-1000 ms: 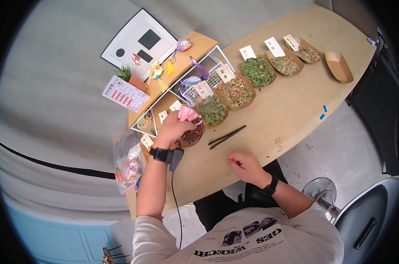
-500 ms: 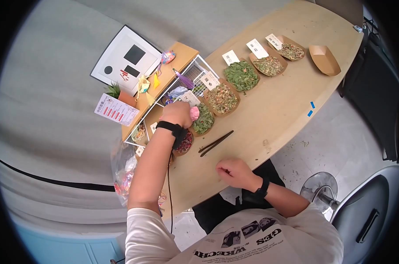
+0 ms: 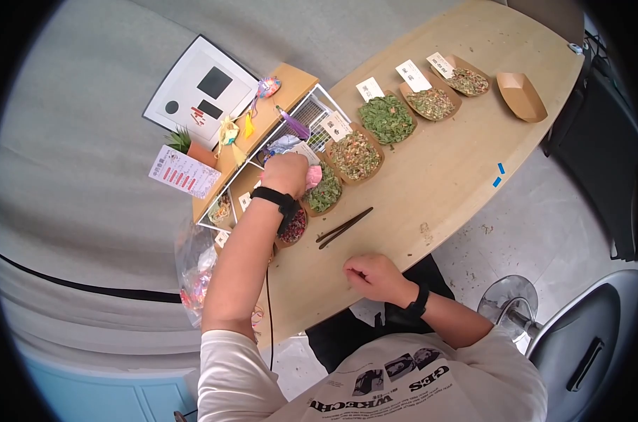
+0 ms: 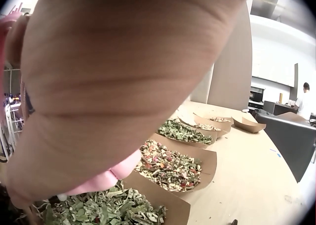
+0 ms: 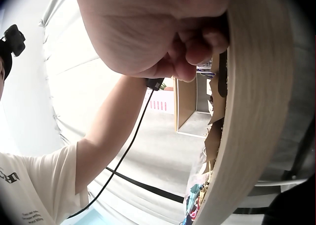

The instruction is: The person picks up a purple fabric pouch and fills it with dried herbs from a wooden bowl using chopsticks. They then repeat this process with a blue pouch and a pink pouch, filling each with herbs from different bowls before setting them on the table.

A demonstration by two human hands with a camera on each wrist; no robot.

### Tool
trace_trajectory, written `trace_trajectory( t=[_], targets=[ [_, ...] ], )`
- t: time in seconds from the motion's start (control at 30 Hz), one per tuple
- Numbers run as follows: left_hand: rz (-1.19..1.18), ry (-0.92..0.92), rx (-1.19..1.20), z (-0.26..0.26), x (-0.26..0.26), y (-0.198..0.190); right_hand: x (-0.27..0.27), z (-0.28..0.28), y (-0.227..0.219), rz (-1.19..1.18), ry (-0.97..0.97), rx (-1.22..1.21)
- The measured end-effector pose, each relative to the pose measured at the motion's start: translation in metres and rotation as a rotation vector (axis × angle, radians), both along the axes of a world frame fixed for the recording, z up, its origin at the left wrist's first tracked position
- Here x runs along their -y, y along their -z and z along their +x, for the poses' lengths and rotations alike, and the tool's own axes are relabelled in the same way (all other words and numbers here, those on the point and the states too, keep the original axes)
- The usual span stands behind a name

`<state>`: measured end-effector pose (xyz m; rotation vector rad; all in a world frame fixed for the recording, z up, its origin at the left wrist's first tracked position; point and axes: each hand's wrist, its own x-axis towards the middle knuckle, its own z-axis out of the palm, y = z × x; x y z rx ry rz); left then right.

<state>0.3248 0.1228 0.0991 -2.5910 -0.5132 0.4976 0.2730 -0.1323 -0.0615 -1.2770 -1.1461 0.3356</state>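
My left hand (image 3: 286, 174) grips a pink cloth pouch (image 3: 313, 177) low over a paper tray of dried green leaves (image 3: 324, 193). In the left wrist view, pink fabric (image 4: 116, 173) shows beneath the palm, right above the leaves; most of the pouch is hidden by the hand. Dark red dried petals (image 3: 294, 226) fill the tray below my left wrist. My right hand (image 3: 381, 276) rests at the table's near edge, fingers loosely curled with nothing seen in them. Between the hands lies a pair of dark tweezers (image 3: 345, 228).
Trays of chopped mixed herbs (image 3: 355, 156) and green leaves (image 3: 387, 119) run to the right with label cards. A vacant paper tray (image 3: 521, 97) stands at the far right. Behind the left hand is a wooden shelf (image 3: 291, 76) with tasselled sachets; a plastic bag (image 3: 196, 274) sits left.
My left hand has moved with the pink pouch from above the dark red petals rightward to the green leaf tray. The right hand stays by the table edge. The head view has shifted slightly.
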Motion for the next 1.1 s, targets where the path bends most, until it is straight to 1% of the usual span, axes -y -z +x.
trace_trajectory(
  t=[0.07,0.3,0.37,0.5,0.6,0.67,0.77,0.9,0.97,1.1],
  targets=[
    [0.014,0.034,-0.018,-0.001,-0.002,0.0,0.0,0.0,0.0,-0.001,-0.002,0.006],
    [-0.001,0.014,-0.054,-0.001,0.003,-0.007,0.0,-0.001,0.0,-0.015,-0.004,0.008],
    [0.004,0.015,0.015,-0.001,-0.001,-0.003,0.0,-0.001,0.0,-0.012,-0.001,0.013],
    [0.006,0.033,-0.004,-0.003,-0.001,-0.001,-0.001,-0.002,0.001,-0.012,0.005,0.023],
    [-0.035,0.015,0.036,-0.003,-0.01,0.007,-0.001,-0.002,0.002,-0.008,0.006,0.029],
    [-0.034,0.045,0.101,-0.004,-0.016,0.013,-0.001,-0.002,0.002,-0.006,0.006,0.029],
    [-0.03,0.036,0.035,-0.004,-0.009,0.006,-0.001,-0.002,0.002,-0.005,0.001,0.025],
    [-0.036,0.014,0.085,-0.003,-0.007,0.004,-0.002,-0.002,0.004,0.003,0.005,0.023],
    [-0.023,0.033,0.035,-0.003,-0.003,0.0,-0.002,-0.002,0.004,0.004,0.004,0.026],
    [-0.008,0.039,0.069,-0.003,-0.011,0.009,-0.002,-0.003,0.004,0.006,0.009,0.026]
  ],
)
